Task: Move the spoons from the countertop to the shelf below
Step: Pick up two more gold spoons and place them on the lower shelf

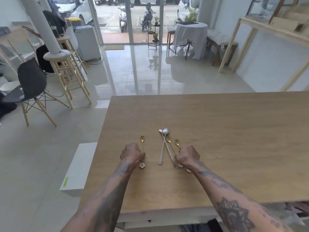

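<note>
The table (217, 131) is light wood with a fine grain and a matt, smooth face. On it lie two long spoons (163, 148) of pale, polished metal, their bowls catching the light, and three small spoons (142, 141) of shiny gold-coloured metal with pale flower-shaped ends. The floor (150, 76) beyond is glossy tile, mirroring the window. Far left stand bare wooden stools (66, 72) and a chair (31, 81) with a matt dark plastic seat. A grey cloth (192, 37) drapes a far round stand.

Five spoons (164, 146), three gold, two silver crossed, lie on countertop (225, 139).
</note>
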Available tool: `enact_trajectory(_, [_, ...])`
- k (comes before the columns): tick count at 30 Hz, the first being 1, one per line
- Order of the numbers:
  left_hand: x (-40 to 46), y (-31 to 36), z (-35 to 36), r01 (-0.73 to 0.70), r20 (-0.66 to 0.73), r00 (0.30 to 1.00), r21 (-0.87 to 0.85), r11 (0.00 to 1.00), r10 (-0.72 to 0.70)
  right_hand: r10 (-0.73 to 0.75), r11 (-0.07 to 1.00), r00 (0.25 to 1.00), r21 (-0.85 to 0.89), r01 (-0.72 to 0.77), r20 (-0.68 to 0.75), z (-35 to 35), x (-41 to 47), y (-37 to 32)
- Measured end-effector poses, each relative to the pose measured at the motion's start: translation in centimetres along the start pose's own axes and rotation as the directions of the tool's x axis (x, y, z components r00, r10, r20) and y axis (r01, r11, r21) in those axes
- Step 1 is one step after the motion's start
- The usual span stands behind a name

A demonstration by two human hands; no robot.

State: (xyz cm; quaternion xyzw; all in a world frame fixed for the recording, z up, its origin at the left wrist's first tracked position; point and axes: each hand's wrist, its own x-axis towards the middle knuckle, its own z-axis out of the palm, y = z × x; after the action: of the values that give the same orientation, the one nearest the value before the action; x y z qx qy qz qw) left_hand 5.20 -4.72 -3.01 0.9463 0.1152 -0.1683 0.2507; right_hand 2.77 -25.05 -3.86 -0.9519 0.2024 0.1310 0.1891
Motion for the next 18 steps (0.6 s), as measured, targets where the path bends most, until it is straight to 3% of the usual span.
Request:
enact_trajectory(8, [-0.8,0.0,0.4,0.060,0.001,0.998,-0.130,0.990,-0.060,0.011,0.999,1.000,0.035,-0.011,-0.009,0.1,-0.4,-0.3])
enact_trajectory(18, [-4.9,0.0,-3.5,-0.160,-0.129,0.984,-0.293,0.943,0.126,-0.013,0.970,0.988,0.237,0.049,-0.153,-4.1,-5.7,-0.3])
